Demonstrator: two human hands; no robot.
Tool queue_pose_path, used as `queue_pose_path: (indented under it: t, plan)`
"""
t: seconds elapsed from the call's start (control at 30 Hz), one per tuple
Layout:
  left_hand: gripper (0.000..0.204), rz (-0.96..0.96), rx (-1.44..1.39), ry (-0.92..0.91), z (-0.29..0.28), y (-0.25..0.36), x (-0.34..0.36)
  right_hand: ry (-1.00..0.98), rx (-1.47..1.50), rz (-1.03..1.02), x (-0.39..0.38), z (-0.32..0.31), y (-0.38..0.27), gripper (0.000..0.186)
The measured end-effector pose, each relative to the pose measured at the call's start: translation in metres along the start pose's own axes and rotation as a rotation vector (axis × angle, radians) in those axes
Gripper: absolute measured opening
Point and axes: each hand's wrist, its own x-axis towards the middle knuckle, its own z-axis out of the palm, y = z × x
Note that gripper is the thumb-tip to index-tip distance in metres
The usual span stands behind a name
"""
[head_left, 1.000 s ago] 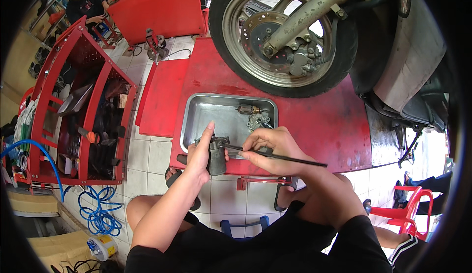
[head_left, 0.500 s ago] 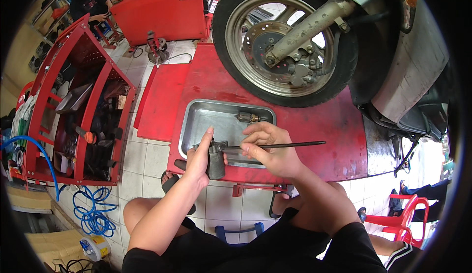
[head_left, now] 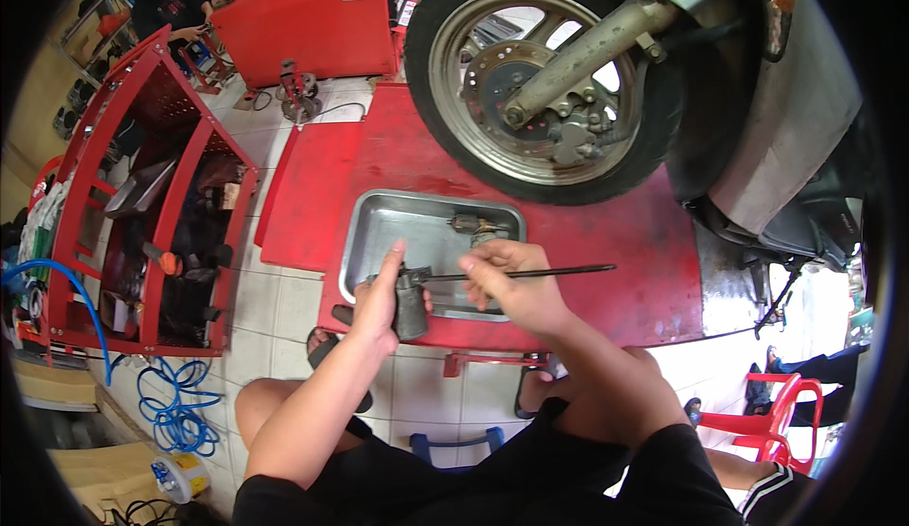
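My left hand (head_left: pixel 381 303) is wrapped around a dark grey cylindrical metal part (head_left: pixel 410 314), holding it upright over the near edge of a shallow steel tray (head_left: pixel 383 223). A thin black rod (head_left: pixel 578 271) lies almost level in the fingers of my right hand (head_left: pixel 524 289). Its left end meets the top of the cylindrical part; the exact contact is too small to make out. Inside the tray, behind my right hand, rests a smaller metal part (head_left: pixel 465 224) with a brownish body, partly hidden by my fingers.
The tray stands on a red lift platform (head_left: pixel 625 270). Beyond it rises a scooter's front wheel (head_left: pixel 568 176). At left are a red tool cart (head_left: pixel 151 270) and a coiled blue hose (head_left: pixel 175 398). A person (head_left: pixel 170 10) sits far left; a red chair (head_left: pixel 781 412) is at right.
The rod has tilted a little, its right end now higher. My right-hand fingers have shifted slightly around it. The whole view has moved slightly, while my left hand keeps its hold.
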Motion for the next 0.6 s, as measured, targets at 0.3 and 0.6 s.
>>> queue_pose_path:
  t: [0.3, 0.6]
  plan:
    - [0.057, -0.006, -0.083, -0.009, 0.009, -0.002, 0.001, -0.018, -0.012, -0.229, -0.002, -0.004, 0.009, 0.019]
    - [0.062, -0.032, -0.004, 0.014, 0.008, 0.005, -0.005, 0.037, -0.037, -0.109, -0.002, 0.011, -0.001, 0.016]
